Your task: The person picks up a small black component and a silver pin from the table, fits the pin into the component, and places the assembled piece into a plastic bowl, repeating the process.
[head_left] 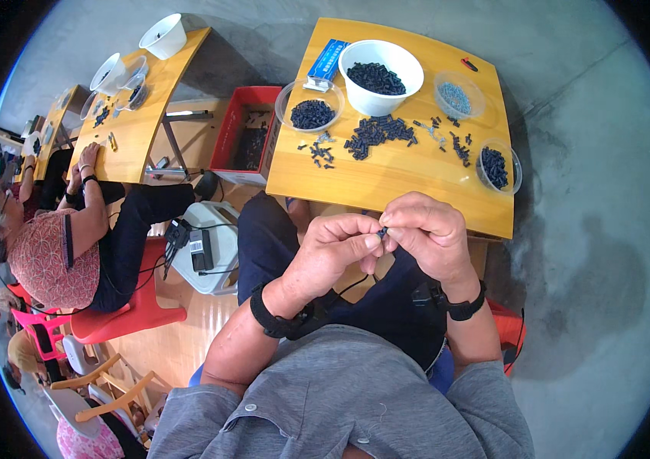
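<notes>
In front of my body, just off the table's near edge, both hands meet at the fingertips. My left hand [325,251] and my right hand [433,236] pinch one small dark plastic piece [382,232] between thumbs and fingers, which hide most of it. Beyond them on the yellow table [417,191] lies a loose pile of small black pieces [371,139]. Several small silvery bits [433,135] are scattered to its right. A clear bowl [285,115] of dark pieces is at the left, and a clear tub [516,177] of dark pieces at the right.
A white bowl [409,67] with black pieces stands at the back, beside a blue box [328,60]. A clear tub of light blue bits [455,98] is right of it. Left on the floor are a red box [224,145] and grey stool [221,279]. A person sits farther left.
</notes>
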Demonstrator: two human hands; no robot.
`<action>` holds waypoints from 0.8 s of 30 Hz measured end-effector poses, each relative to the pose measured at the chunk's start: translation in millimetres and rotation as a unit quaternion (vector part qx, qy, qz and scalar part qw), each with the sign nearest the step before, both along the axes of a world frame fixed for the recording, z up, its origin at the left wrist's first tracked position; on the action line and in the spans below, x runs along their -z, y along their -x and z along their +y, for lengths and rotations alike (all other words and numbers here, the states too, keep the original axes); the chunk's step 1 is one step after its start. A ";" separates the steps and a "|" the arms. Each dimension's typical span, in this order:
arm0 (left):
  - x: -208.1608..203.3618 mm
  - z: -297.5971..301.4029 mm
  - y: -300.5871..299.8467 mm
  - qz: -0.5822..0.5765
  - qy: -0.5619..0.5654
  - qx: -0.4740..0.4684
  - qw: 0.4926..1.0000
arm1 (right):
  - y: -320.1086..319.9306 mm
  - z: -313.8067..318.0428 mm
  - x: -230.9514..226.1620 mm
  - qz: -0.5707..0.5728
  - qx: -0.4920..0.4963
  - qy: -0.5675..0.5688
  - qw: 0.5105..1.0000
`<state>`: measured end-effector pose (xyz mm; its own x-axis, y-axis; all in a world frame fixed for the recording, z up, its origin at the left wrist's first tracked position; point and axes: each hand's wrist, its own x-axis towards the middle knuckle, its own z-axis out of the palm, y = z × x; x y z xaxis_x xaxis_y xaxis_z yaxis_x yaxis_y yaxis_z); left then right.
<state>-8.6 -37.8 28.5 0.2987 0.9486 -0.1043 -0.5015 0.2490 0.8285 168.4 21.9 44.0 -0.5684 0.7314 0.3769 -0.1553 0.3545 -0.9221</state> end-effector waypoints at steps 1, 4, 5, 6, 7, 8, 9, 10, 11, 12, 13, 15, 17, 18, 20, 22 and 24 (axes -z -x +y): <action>0.1 0.1 -0.2 -0.013 0.007 -0.001 1.000 | 0.0 0.6 -0.2 -0.006 0.000 -0.010 1.000; 1.6 0.8 0.8 -0.022 0.017 -0.003 1.000 | 1.3 1.9 1.8 -0.010 0.000 -0.026 1.000; 1.9 1.1 1.1 -0.018 0.018 -0.002 1.000 | 1.3 2.0 2.2 -0.008 0.001 -0.032 0.999; 2.1 1.2 1.7 -0.019 0.019 -0.002 1.000 | 1.1 2.1 2.4 -0.008 0.002 -0.032 0.999; 2.4 1.2 2.3 -0.019 0.025 0.003 0.999 | 1.0 2.2 2.5 -0.014 0.001 -0.039 0.999; 2.5 1.4 2.7 -0.019 0.032 0.008 0.999 | 1.0 2.6 2.5 -0.020 0.000 -0.046 0.999; 1.9 1.7 2.8 -0.020 0.033 0.008 0.999 | 1.0 2.9 2.2 -0.021 0.000 -0.045 0.999; 0.5 1.9 2.7 -0.022 0.036 0.008 0.999 | 0.9 3.3 1.6 -0.024 0.002 -0.048 0.999; -0.6 2.1 2.6 -0.025 0.040 0.009 0.999 | 1.0 3.8 1.4 -0.028 0.002 -0.052 0.998; -1.3 2.1 2.3 -0.025 0.040 0.008 0.999 | 1.6 4.7 1.4 -0.028 0.002 -0.052 0.998; -1.8 2.0 1.7 -0.041 0.046 0.004 0.998 | 2.7 5.9 1.4 -0.036 0.009 -0.080 0.996; -2.2 2.2 1.2 -0.056 0.052 0.000 0.997 | 2.9 6.9 0.8 -0.043 0.017 -0.109 0.993; -2.3 2.6 1.3 -0.055 0.051 0.002 0.997 | 2.0 7.5 -1.8 -0.034 0.010 -0.106 0.994; -2.5 1.9 1.9 -0.055 0.050 0.002 0.997 | 2.9 7.0 -3.9 -0.033 0.010 -0.107 0.994; -3.6 -0.2 2.8 -0.036 0.052 0.005 0.998 | 4.0 3.7 -9.0 -0.047 0.004 -0.131 0.990; -5.0 0.2 1.5 -0.035 0.043 0.006 0.998 | 2.9 1.9 -10.6 -0.054 0.011 -0.145 0.988; -6.5 0.6 -1.4 -0.035 0.032 0.008 0.999 | 1.4 0.2 -11.4 -0.061 0.017 -0.159 0.985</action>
<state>-7.2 -37.3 35.1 0.3227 0.9356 -0.1431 -0.5526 0.3089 0.7741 166.9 22.1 55.4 -0.6006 0.6066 0.5209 -0.0334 0.6319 -0.7743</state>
